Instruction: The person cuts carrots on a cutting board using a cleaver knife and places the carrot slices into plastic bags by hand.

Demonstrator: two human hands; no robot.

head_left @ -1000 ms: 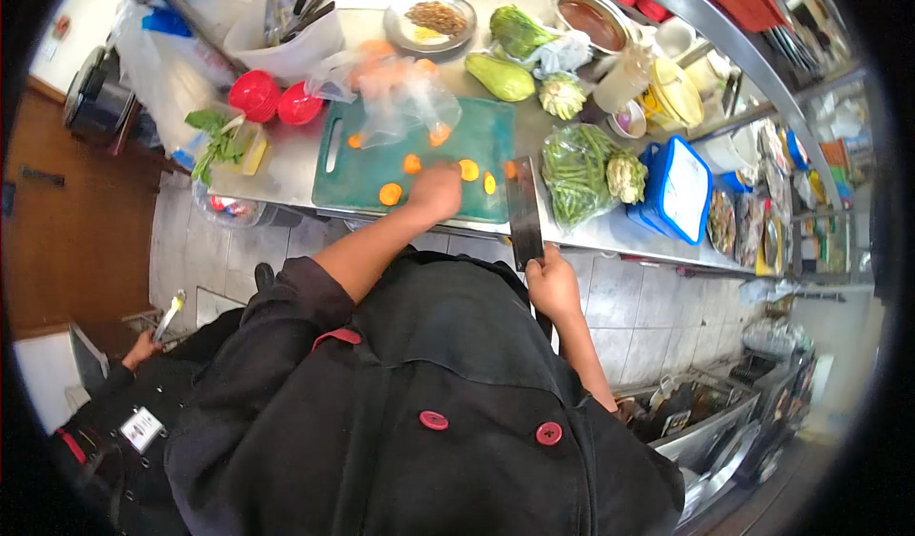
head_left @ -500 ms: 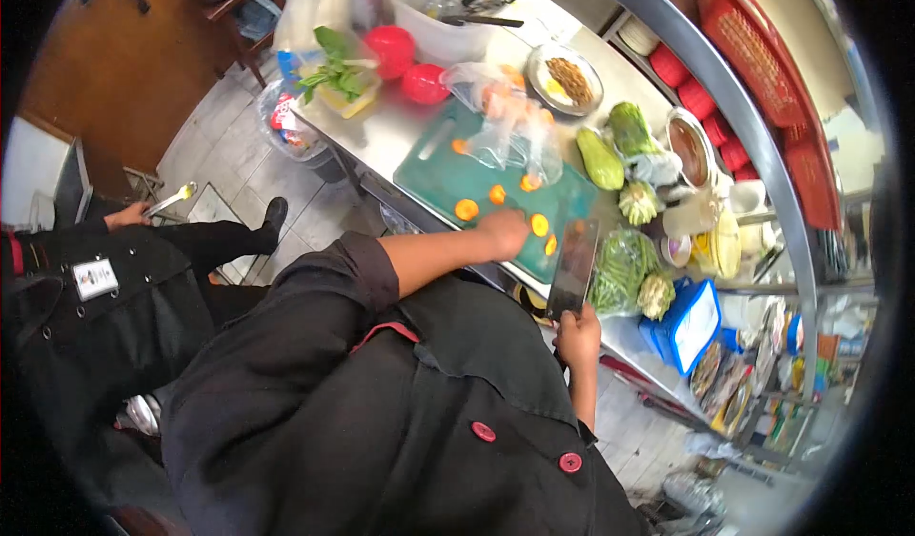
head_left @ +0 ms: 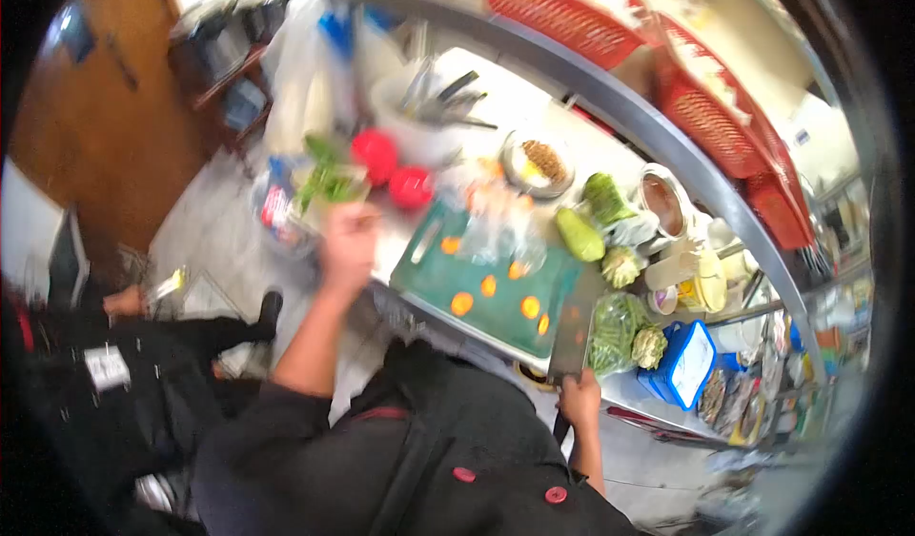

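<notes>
My right hand (head_left: pixel 579 398) is closed round the handle of a cleaver (head_left: pixel 572 336), whose broad blade stands at the right edge of the green cutting board (head_left: pixel 429 274). Several orange carrot slices (head_left: pixel 462 303) lie apart on the board, and a clear plastic bag (head_left: pixel 496 226) with orange pieces covers its upper part. Blurred by motion, my left hand (head_left: pixel 350 236) is raised off the board's left side, near the leafy greens (head_left: pixel 329 183) in a small tub. What its fingers hold, if anything, is too smeared to tell.
Red bowls (head_left: pixel 410 187) and a metal plate of brown food (head_left: pixel 538 162) sit behind the board. Bagged green beans (head_left: pixel 615 326) and a blue container (head_left: pixel 679 364) are at the right. A metal shelf edge (head_left: pixel 610 83) crosses above. A co-worker's hand (head_left: pixel 124 300) is at far left.
My left hand has left the carrot slices and moved left toward the greens. The cleaver stays in my right hand by the board. The head view has turned and shifted.
</notes>
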